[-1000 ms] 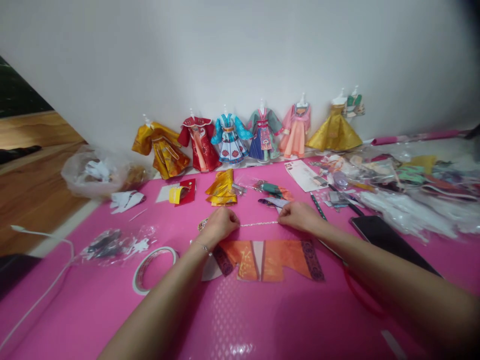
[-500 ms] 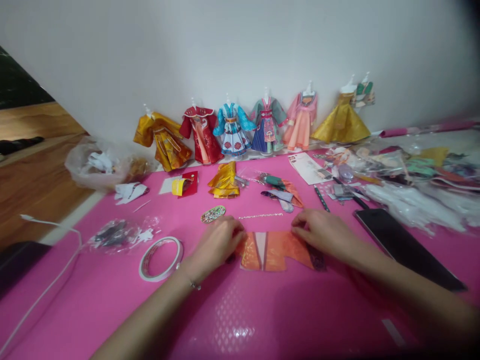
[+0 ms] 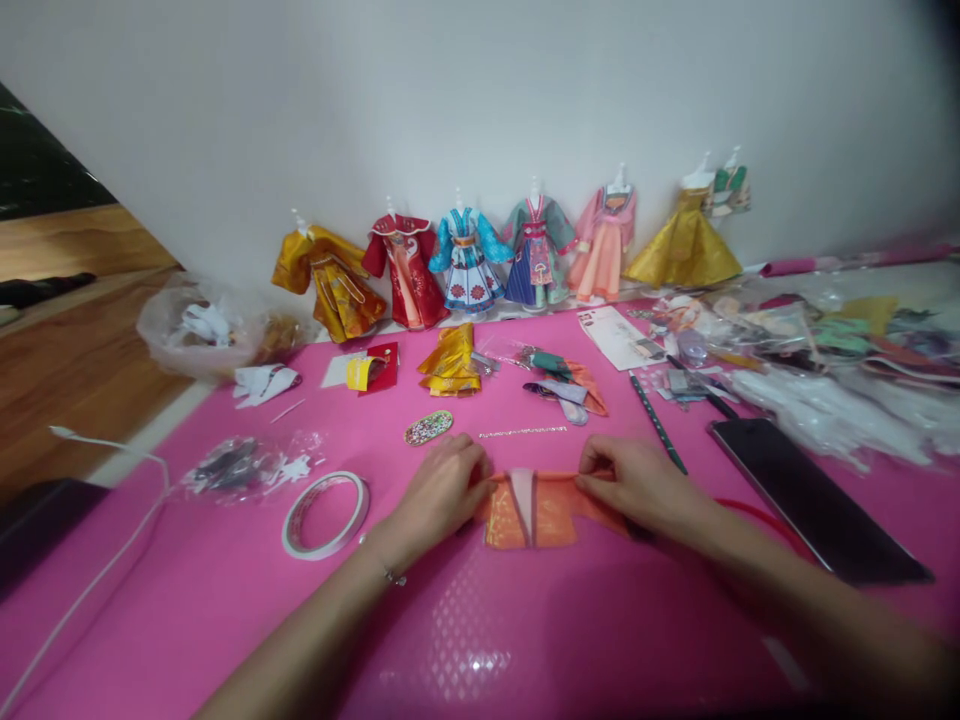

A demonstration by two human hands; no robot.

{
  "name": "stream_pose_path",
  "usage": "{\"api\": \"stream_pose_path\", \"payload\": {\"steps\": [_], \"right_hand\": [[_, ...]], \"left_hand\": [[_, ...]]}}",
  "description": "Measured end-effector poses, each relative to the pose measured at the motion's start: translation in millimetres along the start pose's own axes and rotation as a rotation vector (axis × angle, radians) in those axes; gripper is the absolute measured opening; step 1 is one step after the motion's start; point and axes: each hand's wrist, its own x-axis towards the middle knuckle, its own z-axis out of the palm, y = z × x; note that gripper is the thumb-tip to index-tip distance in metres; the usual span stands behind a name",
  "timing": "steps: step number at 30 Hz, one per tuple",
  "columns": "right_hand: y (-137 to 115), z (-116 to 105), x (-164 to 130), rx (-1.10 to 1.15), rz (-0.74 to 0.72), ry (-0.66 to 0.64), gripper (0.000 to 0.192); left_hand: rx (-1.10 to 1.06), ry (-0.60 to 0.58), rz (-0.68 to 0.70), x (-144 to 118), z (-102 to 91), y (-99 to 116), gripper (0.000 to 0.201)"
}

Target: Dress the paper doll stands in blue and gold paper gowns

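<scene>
A small orange doll robe point(image 3: 553, 515) with a pale V-shaped front panel and dark trim lies on the pink mat point(image 3: 480, 620). My left hand point(image 3: 452, 482) pinches its upper left edge, hiding the sleeve there. At the opposite shoulder my right hand point(image 3: 619, 475) grips the top edge between thumb and fingers, covering part of that sleeve. The top edge is stretched between both hands. Just beyond the robe lies a thin glittering strip point(image 3: 523, 432). A sparkly oval piece point(image 3: 428, 428) rests past my left hand.
A tape roll point(image 3: 325, 515) lies at left, near a bag of dark pieces point(image 3: 231, 468). Several dressed doll forms, including a blue one point(image 3: 466, 258), lean on the wall. At right are a phone point(image 3: 817, 500), a dark pencil point(image 3: 658, 424) and plastic bags point(image 3: 802, 400).
Both hands have closed on the robe's top edge and lifted it slightly, so the edge looks folded or raised. More of the pencil and a red cord now show by my right arm.
</scene>
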Motion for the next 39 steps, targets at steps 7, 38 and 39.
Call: {"api": "stream_pose_path", "payload": {"steps": [7,38,39], "right_hand": [[-18,-21,-26,0.610,0.100,-0.069,0.010],[-13,24,-69,-0.097,-0.458,0.089,0.026],[-14,28,-71,-0.093,-0.474,0.124,0.026]], "left_hand": [[-0.228,-0.001,0.046,-34,-22.5,15,0.009],[0.116,-0.041,0.424,-77,20.7,31,0.029],[0.125,-0.048,0.445,-79,22.8,29,0.032]]}}
